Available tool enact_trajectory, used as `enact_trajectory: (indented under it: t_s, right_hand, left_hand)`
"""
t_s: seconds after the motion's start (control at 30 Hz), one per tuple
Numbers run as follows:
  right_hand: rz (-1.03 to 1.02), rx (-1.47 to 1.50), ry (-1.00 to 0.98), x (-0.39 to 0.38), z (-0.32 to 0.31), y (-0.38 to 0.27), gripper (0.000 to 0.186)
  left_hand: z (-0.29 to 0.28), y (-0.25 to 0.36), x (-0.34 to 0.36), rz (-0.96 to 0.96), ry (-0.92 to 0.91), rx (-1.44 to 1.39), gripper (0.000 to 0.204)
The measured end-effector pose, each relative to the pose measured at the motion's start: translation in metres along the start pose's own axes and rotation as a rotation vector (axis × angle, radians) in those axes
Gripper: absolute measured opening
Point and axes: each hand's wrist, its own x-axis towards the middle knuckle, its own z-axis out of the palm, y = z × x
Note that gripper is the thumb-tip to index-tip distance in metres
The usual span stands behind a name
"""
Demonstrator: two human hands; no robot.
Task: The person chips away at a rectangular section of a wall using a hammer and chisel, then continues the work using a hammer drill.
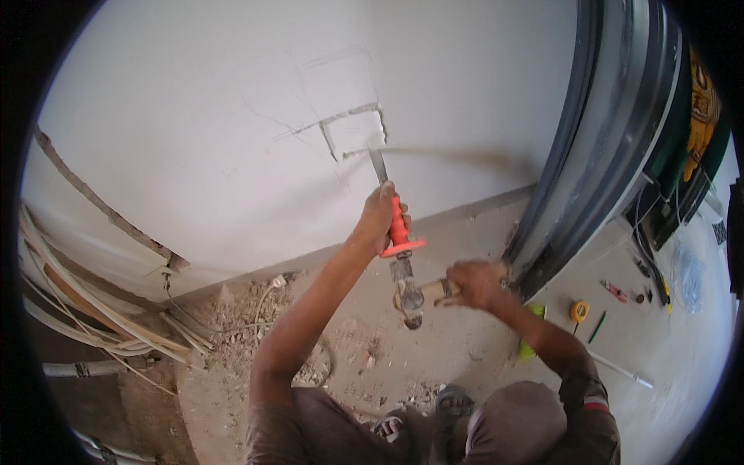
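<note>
My left hand [378,215] is wrapped round the red-orange grip of a chisel [399,226], just above its round hand guard. The chisel's flat steel blade points up and meets the lower edge of a square outline [355,130] cut into the white wall. Grooves run along the outline's sides, and pencil lines show above it. With my right hand [474,284] I hold a hammer [408,294] by its wooden handle. The hammer head is at the chisel's struck end; whether they touch I cannot tell.
Rubble [232,325] and a thin cable lie along the wall's foot. Bundled conduits [85,310] and a chased groove [101,200] are at left. To the right stands a dark metal frame [604,139], with a yellow tape measure [579,311], red-handled pliers [614,291] and clear plastic [688,275] beyond.
</note>
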Motion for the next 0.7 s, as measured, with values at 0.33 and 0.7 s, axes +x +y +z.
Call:
enact_trajectory:
  t_s: [0.33, 0.7]
  right_hand:
    - [0.012, 0.010, -0.014, -0.010, -0.003, -0.005, 0.054]
    - [0.051, 0.206, -0.010, -0.016, 0.009, -0.018, 0.054]
  left_hand:
    - [-0.004, -0.005, -0.003, -0.025, -0.004, -0.008, 0.030]
    - [-0.014, -0.017, 0.007, 0.070, -0.054, 0.027, 0.028]
